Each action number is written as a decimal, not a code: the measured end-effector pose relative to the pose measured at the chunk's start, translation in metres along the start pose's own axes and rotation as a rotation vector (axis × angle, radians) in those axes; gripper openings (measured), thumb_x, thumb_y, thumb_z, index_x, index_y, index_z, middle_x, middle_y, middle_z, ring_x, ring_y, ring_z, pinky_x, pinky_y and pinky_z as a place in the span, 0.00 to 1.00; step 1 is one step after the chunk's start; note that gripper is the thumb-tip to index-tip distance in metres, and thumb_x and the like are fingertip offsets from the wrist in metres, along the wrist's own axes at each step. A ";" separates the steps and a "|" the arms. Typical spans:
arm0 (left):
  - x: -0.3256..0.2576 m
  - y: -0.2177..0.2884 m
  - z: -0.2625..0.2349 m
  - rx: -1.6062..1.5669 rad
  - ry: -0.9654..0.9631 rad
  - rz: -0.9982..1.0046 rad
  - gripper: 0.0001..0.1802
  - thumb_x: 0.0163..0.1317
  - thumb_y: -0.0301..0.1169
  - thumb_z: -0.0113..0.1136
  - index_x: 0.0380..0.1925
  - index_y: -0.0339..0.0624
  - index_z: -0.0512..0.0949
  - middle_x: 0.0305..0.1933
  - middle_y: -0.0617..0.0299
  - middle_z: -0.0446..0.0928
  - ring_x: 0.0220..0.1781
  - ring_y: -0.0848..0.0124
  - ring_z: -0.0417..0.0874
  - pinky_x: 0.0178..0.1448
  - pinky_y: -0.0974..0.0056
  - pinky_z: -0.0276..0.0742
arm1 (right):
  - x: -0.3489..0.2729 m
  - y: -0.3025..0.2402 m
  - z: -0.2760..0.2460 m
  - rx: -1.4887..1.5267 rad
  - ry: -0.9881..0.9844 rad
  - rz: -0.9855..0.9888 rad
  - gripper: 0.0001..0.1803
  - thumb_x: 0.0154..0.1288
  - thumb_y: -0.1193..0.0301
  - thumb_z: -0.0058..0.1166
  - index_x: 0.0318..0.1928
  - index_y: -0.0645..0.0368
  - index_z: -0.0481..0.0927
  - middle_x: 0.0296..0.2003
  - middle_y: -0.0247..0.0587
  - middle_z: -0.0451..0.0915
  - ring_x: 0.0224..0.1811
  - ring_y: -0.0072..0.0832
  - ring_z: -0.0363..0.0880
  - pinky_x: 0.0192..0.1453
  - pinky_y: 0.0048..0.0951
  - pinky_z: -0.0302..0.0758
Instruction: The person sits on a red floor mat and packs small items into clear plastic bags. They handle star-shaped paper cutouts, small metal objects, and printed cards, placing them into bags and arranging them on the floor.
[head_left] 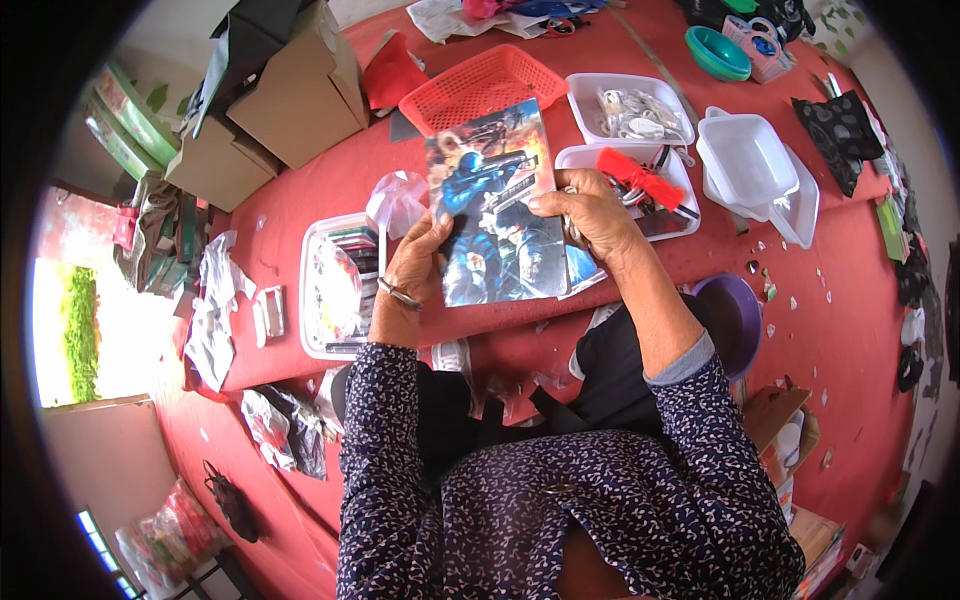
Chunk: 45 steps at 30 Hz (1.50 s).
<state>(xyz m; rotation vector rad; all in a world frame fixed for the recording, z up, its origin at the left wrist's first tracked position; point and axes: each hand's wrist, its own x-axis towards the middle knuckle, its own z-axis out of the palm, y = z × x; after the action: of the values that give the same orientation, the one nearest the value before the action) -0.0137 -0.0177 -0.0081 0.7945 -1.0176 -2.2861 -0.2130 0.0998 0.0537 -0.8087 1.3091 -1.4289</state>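
Note:
Both hands hold up a thin booklet (505, 240) whose glossy cover pictures armed figures in blue against orange. My left hand (415, 258), with a bracelet at the wrist, grips its left edge. At the right edge my right hand (603, 215) has its thumb on the cover and its fingers behind. Another printed piece (584, 270) with blue on it sticks out behind the booklet, below my right hand. A white tray (310, 312) with thin cases and plastic wrap stands left of my left hand. Beyond that hand lies a crumpled clear plastic bag (398, 200).
Past the booklet stand a red basket (465, 92), a white tray of cables (580, 105) and a tray (690, 215) with a red item. Stacked white trays (748, 160) and a purple basin (740, 325) are at the right. Cardboard boxes (300, 95) stand far left.

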 end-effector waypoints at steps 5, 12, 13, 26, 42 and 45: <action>0.000 0.003 0.001 0.279 0.088 0.116 0.34 0.60 0.43 0.49 0.63 0.46 0.49 0.59 0.56 0.60 0.55 0.61 0.67 0.50 0.60 0.70 | -0.002 0.001 0.009 -1.041 0.354 -0.406 0.09 0.43 0.67 0.51 0.20 0.61 0.74 0.16 0.50 0.74 0.21 0.41 0.76 0.27 0.36 0.72; -0.009 -0.015 0.048 -0.048 -0.224 0.048 0.26 0.62 0.44 0.46 0.55 0.39 0.59 0.52 0.56 0.68 0.53 0.65 0.69 0.55 0.60 0.66 | -0.008 0.049 0.055 -1.616 0.181 -0.871 0.07 0.46 0.72 0.48 0.28 0.61 0.73 0.23 0.39 0.71 0.25 0.33 0.72 0.30 0.29 0.69; -0.010 -0.012 0.051 -0.130 -0.183 0.044 0.25 0.62 0.45 0.45 0.53 0.39 0.61 0.51 0.56 0.69 0.52 0.64 0.70 0.55 0.60 0.66 | -0.010 0.050 0.059 -1.636 0.167 -0.886 0.07 0.46 0.72 0.49 0.28 0.61 0.73 0.22 0.38 0.70 0.25 0.32 0.72 0.30 0.29 0.68; -0.003 0.005 0.010 -0.363 0.103 0.082 0.26 0.46 0.19 0.56 0.48 0.37 0.65 0.46 0.56 0.72 0.47 0.61 0.75 0.53 0.55 0.70 | -0.003 -0.013 -0.011 -0.636 0.617 -0.516 0.07 0.55 0.72 0.51 0.27 0.63 0.77 0.23 0.41 0.79 0.26 0.25 0.78 0.30 0.26 0.72; 0.000 -0.024 0.071 0.404 -0.374 0.088 0.31 0.49 0.23 0.52 0.57 0.36 0.59 0.56 0.53 0.64 0.57 0.60 0.66 0.62 0.54 0.59 | -0.023 0.009 -0.007 -1.037 0.673 -0.916 0.08 0.50 0.60 0.50 0.24 0.48 0.76 0.30 0.32 0.70 0.36 0.29 0.70 0.34 0.30 0.70; 0.023 -0.007 0.080 0.332 -0.434 0.051 0.31 0.50 0.27 0.55 0.56 0.34 0.60 0.58 0.52 0.64 0.58 0.60 0.64 0.63 0.52 0.57 | -0.033 -0.009 -0.034 -1.015 0.866 -1.012 0.07 0.47 0.60 0.52 0.24 0.47 0.76 0.30 0.32 0.71 0.37 0.31 0.70 0.34 0.33 0.69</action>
<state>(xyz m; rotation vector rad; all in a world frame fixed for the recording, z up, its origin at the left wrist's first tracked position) -0.0864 0.0097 0.0238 0.3858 -1.6215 -2.3282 -0.2372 0.1408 0.0609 -1.8068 2.6071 -1.9615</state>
